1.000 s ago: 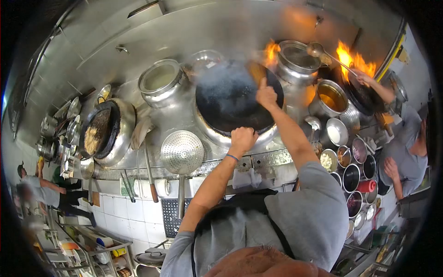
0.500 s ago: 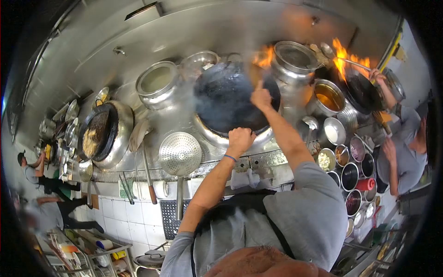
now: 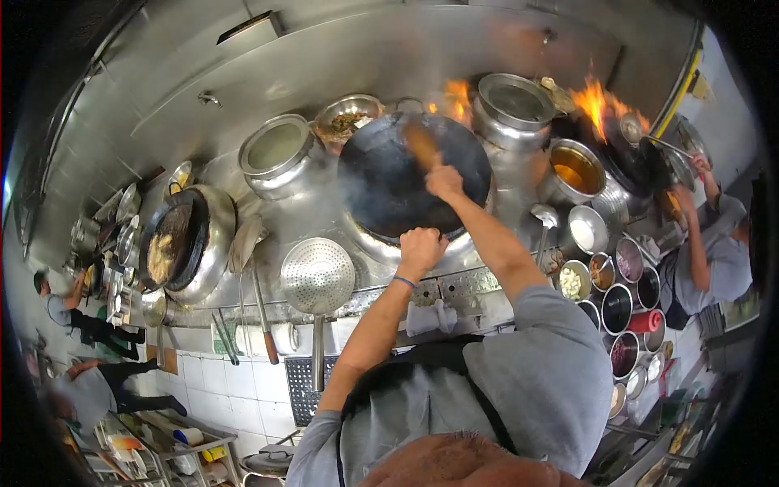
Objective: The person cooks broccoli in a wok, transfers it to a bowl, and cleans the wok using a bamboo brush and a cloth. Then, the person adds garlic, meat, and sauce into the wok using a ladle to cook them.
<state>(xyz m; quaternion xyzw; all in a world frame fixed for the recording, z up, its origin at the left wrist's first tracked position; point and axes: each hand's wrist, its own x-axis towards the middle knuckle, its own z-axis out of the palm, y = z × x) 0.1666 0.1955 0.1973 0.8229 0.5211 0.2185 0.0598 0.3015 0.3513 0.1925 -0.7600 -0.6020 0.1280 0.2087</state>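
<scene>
In the middle of the head view a large black wok (image 3: 377, 183) sits tilted on its burner, with thin smoke over its bowl. My left hand (image 3: 421, 250) is closed at the wok's near rim; its fingers hide the part it grips. Over the bowl, my right hand (image 3: 445, 183) is wrapped round a brown wok brush (image 3: 423, 146), whose far end is smeared by motion. Left of the wok lies a perforated strainer (image 3: 317, 276). A steel pot of pale liquid (image 3: 278, 146) and a bowl of food (image 3: 349, 115) stand behind it to the left.
Flames (image 3: 596, 105) rise at a co-worker's wok on the right, where a person (image 3: 714, 243) holds a ladle. Nearby stand a pot of amber liquid (image 3: 577, 171) and several ingredient containers (image 3: 617, 308). Another wok with food (image 3: 174, 235) is at left.
My right hand and the brush have moved left across the wok. My left hand stays at the rim. The co-worker's arms and ladle on the right have shifted.
</scene>
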